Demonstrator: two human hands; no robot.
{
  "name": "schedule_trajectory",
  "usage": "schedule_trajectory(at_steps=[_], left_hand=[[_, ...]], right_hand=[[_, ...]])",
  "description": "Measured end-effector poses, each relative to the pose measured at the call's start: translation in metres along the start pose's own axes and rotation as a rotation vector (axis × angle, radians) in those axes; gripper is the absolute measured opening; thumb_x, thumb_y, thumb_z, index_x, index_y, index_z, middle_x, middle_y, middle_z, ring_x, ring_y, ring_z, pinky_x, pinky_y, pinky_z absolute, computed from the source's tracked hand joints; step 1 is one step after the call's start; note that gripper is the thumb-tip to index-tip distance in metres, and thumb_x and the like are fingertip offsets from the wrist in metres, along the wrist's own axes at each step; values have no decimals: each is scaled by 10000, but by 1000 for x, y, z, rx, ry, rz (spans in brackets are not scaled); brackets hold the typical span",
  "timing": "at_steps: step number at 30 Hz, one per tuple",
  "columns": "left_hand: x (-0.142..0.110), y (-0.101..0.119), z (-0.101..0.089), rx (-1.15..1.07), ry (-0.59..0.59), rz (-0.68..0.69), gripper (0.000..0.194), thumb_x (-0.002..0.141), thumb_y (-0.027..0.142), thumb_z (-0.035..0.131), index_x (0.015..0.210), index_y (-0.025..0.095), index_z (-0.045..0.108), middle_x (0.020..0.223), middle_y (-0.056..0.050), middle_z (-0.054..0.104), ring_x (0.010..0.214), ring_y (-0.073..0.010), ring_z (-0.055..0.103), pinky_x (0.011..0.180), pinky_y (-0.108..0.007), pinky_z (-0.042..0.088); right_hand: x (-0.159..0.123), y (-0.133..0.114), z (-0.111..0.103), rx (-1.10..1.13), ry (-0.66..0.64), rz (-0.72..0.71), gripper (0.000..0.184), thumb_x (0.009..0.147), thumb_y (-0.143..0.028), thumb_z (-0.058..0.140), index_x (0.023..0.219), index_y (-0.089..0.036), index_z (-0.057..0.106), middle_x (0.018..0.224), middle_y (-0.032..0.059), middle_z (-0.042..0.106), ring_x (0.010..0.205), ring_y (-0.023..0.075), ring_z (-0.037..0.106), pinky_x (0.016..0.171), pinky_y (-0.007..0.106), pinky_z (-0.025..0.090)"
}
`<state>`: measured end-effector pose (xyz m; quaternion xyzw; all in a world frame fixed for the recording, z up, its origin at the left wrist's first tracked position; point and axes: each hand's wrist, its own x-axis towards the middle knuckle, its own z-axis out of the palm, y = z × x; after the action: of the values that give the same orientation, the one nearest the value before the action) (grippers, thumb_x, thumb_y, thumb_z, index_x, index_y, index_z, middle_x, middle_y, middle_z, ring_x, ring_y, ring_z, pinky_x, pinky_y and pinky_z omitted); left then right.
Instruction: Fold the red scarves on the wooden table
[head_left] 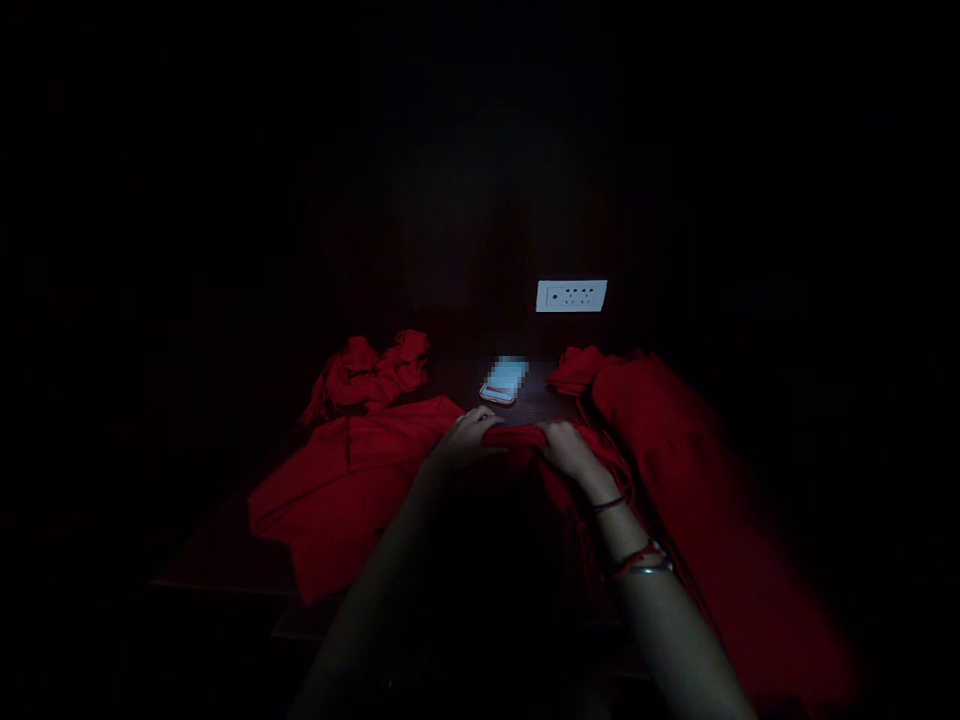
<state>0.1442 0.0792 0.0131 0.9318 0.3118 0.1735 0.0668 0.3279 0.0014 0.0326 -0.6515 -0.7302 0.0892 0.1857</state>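
Note:
Between my hands a folded band of red scarf [514, 437] is stretched above the dark table. My left hand [471, 436] is closed on its left end, and my right hand [568, 447] grips the right end with the fingers wrapped over it. Loose fringe hangs beside my right wrist, which wears a dark band and bracelets. Just beyond the hands lies a lit phone [504, 380], its screen blurred out. Another spread of red cloth [345, 490] lies at my left forearm. Below the band, the rest of the scarf fades into shadow.
A bunched red cloth [375, 372] with fringe lies at the back left. Along the right stretches a long red cloth pile [697, 500]. A white socket panel [571, 296] is on the dark wall behind. The table's edge [217, 583] shows at lower left; the surroundings are very dark.

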Motion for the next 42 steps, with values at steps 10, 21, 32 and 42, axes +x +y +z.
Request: schedule_trajectory(at_steps=[10,21,32,42], left_hand=[[2,3,-10,19,-9,-122,275,758,306,451,989,182,534,964,-49,567,904,-190,507,794,-288,376],[-2,2,-2,-149,10,-2,291,799,376,397,965,195,554,1181,-55,433,1084,-171,396,905,-299,310],[5,-1,-9,-44,223,-115,176,696,118,395,776,164,545,797,-31,531,809,-160,494,757,-275,375],[-3,13,-20,-323,84,94,398,595,250,622,964,158,505,893,-29,495,819,-150,471,747,-259,388]], right_hand=[[-1,27,-26,555,535,204,487,713,-326,443,1155,-124,416,1053,123,507,941,188,489,814,336,380],[-2,-12,5,-188,-29,-83,228,715,-167,454,909,-158,571,894,85,570,851,182,513,776,281,373],[-13,-17,-10,148,-198,-299,293,703,-277,524,986,-209,560,1002,27,558,909,156,504,816,268,380],[6,-9,9,134,-16,-120,212,757,-254,458,880,-148,595,823,41,612,732,135,537,692,246,393]])
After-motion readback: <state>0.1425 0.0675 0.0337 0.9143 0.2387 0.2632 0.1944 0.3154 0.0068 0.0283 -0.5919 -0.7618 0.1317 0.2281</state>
